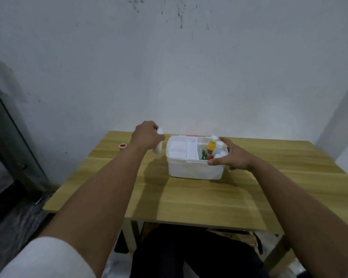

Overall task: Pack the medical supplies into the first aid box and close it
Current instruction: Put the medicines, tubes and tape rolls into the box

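An open white first aid box (195, 171) stands on the wooden table (189, 197). Its left part holds a white tray with gauze pads (178, 150). The right part holds a yellow bottle (211, 146), white bottles (218, 147) and a green item (203, 154). My left hand (147, 137) grips a white bottle (159, 143) just left of the box, above the table. My right hand (232, 157) rests on the box's right front rim, thumb on the near edge and fingers curved over the corner. A small red-and-white tape roll (122, 145) lies at the table's left.
A white lid edge with a red strip (191, 135) shows behind the box near the wall. A glass-fronted cabinet (12, 147) stands to the left of the table. My dark-clothed legs (189, 253) are under the near table edge.
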`<state>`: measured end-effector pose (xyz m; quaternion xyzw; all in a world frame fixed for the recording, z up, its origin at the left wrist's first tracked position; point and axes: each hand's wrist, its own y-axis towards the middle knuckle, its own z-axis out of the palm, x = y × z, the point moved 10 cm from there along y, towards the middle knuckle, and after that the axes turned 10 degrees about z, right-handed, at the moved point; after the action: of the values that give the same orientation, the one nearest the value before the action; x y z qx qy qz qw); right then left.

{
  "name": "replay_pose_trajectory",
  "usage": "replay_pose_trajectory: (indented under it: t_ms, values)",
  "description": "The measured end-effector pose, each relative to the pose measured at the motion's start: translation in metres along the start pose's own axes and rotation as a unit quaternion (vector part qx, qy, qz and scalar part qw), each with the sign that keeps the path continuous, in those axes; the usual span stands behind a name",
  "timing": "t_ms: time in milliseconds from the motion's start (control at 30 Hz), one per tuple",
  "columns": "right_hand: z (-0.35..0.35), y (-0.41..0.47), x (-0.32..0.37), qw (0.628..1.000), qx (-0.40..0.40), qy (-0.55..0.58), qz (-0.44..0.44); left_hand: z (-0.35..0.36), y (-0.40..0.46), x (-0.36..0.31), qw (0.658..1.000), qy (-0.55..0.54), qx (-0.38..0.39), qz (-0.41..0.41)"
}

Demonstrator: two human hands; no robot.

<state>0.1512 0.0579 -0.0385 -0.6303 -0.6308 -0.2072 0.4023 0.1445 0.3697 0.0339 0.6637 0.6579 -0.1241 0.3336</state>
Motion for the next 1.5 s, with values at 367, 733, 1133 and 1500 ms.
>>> replay_pose_trajectory:
  t_ms: [367,733,1133,1500]
  values:
    - [-0.002,0.006,-0.003,1.000,0.014,-0.010,-0.011,0.102,0.024,-0.074,0.992,0.079,0.082,0.062]
    - [0.000,0.010,-0.001,1.000,0.017,-0.015,-0.021,0.073,0.023,-0.048,0.994,0.072,0.040,0.067]
    - [0.000,0.006,-0.001,1.000,0.013,-0.010,-0.025,-0.026,-0.039,0.159,0.961,0.232,0.057,-0.139]
    - [-0.002,0.007,0.002,1.000,0.010,-0.015,-0.023,-0.011,-0.029,0.185,0.979,0.169,-0.027,-0.112]
